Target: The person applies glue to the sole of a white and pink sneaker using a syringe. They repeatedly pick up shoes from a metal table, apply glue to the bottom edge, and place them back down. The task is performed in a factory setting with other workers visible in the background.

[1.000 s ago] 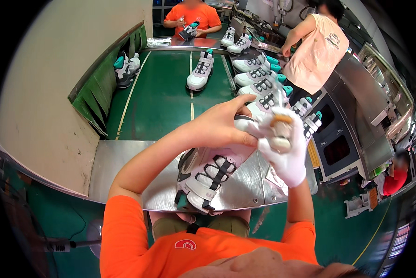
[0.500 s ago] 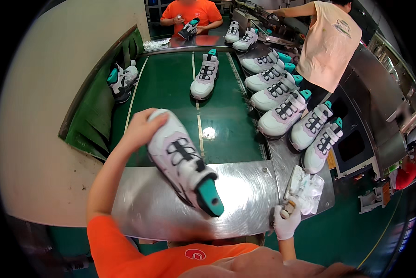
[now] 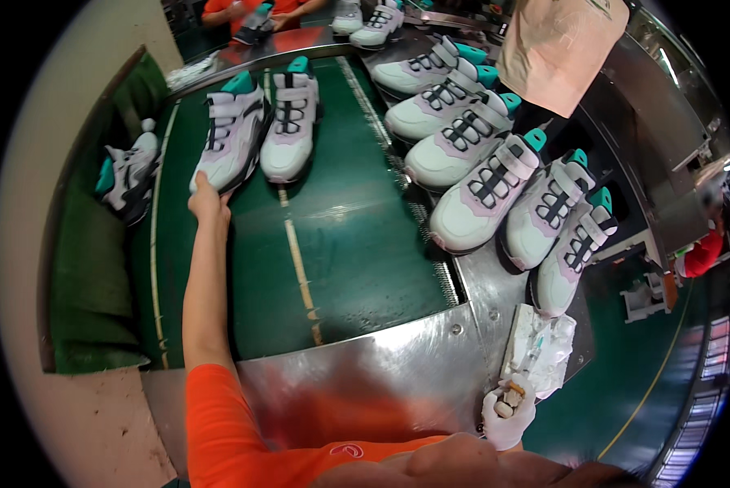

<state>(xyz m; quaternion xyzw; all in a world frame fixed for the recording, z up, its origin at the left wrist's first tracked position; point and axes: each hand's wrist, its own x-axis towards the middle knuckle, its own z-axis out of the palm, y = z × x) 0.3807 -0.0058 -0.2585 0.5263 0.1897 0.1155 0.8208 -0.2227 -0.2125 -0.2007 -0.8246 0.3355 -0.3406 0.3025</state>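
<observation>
My left hand (image 3: 209,203) reaches far over the green belt (image 3: 349,268), its fingers around the toe of a white and lilac sneaker (image 3: 233,142) with black straps and a teal piece in its opening. That sneaker stands on the belt, heel away from me, beside a matching sneaker (image 3: 288,134). In a white glove, my right hand (image 3: 509,421) is closed on a small tan and white object (image 3: 509,398) whose kind I cannot make out. It is near the metal table edge, just below crumpled white paper (image 3: 554,350).
Several matching sneakers (image 3: 483,191) line the metal ledge at the right. Another sneaker (image 3: 129,175) lies by the green flap (image 3: 97,268) at the left. A person in orange (image 3: 296,8) holds a shoe at the far end; another person (image 3: 560,53) stands at the far right.
My left arm has stretched forward, and the sneaker has gone from the air above the near metal plate onto the belt, turned heel away. The view has shifted; my right hand keeps its hold.
</observation>
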